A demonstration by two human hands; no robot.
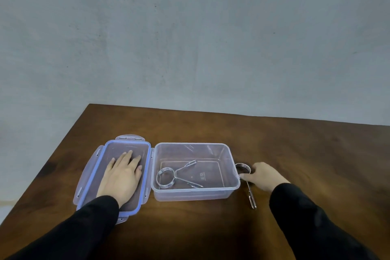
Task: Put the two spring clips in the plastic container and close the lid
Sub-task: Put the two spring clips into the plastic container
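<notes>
A clear plastic container [230, 175] stands open on the brown table. One metal spring clip [168, 177] lies inside it at the left. The lid [126, 145], clear with a blue seal, lies upside down to the container's left. My left hand [121, 177] rests flat on the lid, fingers spread. A second spring clip [242, 168] lies on the table just right of the container, its long handle [251, 196] pointing toward me. My right hand [262, 175] has thumb and fingers closed around this clip's coil, which rests on the table.
The wooden table [295, 143] ends at a far edge against a grey wall and at a left edge close to the lid. Bare tabletop lies to the right of and in front of the container.
</notes>
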